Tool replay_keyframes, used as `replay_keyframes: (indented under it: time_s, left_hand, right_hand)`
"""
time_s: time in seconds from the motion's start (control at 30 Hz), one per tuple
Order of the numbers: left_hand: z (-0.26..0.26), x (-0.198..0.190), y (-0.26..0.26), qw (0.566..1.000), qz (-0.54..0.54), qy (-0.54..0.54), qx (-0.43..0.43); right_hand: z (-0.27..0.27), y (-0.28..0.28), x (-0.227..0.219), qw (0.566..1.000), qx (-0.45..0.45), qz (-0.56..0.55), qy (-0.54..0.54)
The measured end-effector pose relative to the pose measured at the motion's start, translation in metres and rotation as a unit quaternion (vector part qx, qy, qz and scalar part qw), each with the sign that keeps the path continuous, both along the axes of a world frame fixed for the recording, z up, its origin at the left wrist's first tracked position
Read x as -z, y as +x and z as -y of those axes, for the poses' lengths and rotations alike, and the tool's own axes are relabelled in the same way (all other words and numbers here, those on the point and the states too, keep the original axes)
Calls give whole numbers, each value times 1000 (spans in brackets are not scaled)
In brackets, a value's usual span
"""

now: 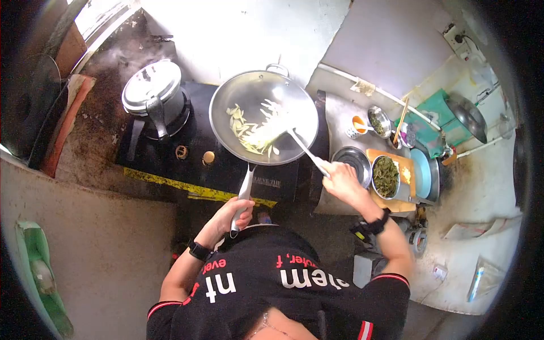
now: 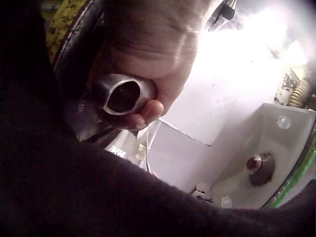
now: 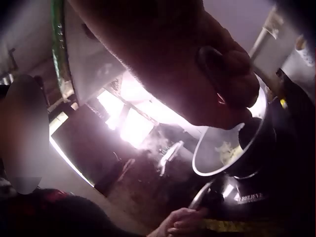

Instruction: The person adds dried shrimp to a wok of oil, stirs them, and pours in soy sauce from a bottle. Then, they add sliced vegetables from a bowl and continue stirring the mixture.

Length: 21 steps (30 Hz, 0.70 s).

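Observation:
A steel wok (image 1: 249, 96) sits on the black stove, its long handle (image 1: 246, 184) pointing toward the person. Pale sliced pieces of food (image 1: 243, 133) lie in it. My left hand (image 1: 233, 214) grips that handle near its end; the left wrist view shows the hollow handle end (image 2: 124, 96) with fingers curled round it. In my right hand (image 1: 344, 184) is the handle of a spatula (image 1: 306, 148), which slants down into the wok. Glare washes out the spatula's head among the food. The right wrist view shows the right hand dark, above the wok rim (image 3: 197, 165).
Left on the stove (image 1: 190, 164) stands a pressure cooker (image 1: 152, 90), with steam nearby. To the right are a dark bowl (image 1: 354, 161), a bowl of green vegetables (image 1: 386, 177), a cutting board (image 1: 407, 195) with chopped pale bits, a blue bowl (image 1: 419, 175) and an orange-and-white cup (image 1: 357, 126).

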<state>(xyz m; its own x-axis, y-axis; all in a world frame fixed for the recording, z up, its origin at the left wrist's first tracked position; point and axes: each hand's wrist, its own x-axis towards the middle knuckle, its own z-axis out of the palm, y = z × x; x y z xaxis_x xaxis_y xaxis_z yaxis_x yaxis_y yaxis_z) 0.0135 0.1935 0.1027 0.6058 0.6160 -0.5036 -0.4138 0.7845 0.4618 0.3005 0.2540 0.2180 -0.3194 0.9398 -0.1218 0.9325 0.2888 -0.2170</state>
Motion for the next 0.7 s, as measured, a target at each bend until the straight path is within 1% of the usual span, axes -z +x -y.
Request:
replay_keyframes:
  time_s: [0.03,0.1,0.13,0.2,0.23,0.27,0.3,0.37,0.4,0.43,0.5,0.57,0.63,0.7]
  left_hand:
    - [0,1,-1,1000,-5,4,4]
    - [1,-2,0,1000,-9,6,4]
    - [0,-4,0,1000,-11,9,5]
    - [1,-1,0,1000,-6,5,4]
    - [0,0,0,1000,-1,3,7]
    - [-1,-1,0,1000,-1,3,7]
    - [0,-1,0,1000,-2,2,8]
    - [0,-2,0,1000,-3,-2,11]
    - [-1,-4,0,1000,-6,-5,10]
    - [-1,-4,0,1000,-7,-8,9]
    - [0,6,-1,1000,7,-3,13]
    - [2,9,-2,1000,19,1,14]
    - [0,6,-1,1000,14,1,8]
    - [1,6,-1,1000,13,0,7]
  right_hand:
    - [-15,-2,19,1000,24,-13,12]
    - [-41,-6,49,996,43,-50,55]
    - [-54,-10,55,996,40,-51,56]
    - [-73,-22,63,985,43,-154,69]
    - [-80,-30,66,985,44,-154,70]
    - [-85,-41,69,977,54,-191,72]
    - [-86,-52,72,969,66,-227,74]
    - [-76,-70,62,968,64,-241,40]
    - [-70,-71,67,964,47,-262,25]
    - [-60,-69,65,974,22,-222,31]
    - [-36,-57,50,985,3,-171,-6]
    - [-19,-41,14,980,9,-189,-54]
    - [-4,-25,-17,986,1,-162,-39]
    - [8,-9,-39,983,-16,-171,-56]
